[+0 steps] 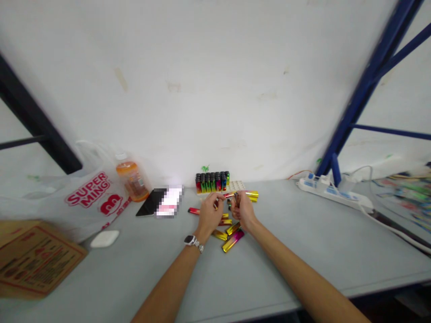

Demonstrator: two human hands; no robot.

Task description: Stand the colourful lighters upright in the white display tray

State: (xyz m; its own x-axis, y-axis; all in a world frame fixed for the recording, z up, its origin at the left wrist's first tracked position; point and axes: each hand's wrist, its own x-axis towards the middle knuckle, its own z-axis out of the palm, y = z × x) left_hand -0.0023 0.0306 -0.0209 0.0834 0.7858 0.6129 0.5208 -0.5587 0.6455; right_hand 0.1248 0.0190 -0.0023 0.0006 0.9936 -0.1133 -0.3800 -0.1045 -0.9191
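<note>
My left hand is closed, its fingertips pinched over a small thing I cannot make out. My right hand is wrapped around what looks like a lighter, its dark, shiny top showing at the fingers. The two hands are close together, slightly apart. Several shiny lighters with black tops stand upright in rows in a white tray just beyond. Around and under my hands lie loose lighters, among them a purple-and-yellow one, a red one and a yellow one.
Left of my hands are a dark tablet or phone, a lit screen, an orange drink bottle, a plastic bag, a white case and a cardboard box. A power strip lies right, by a blue post.
</note>
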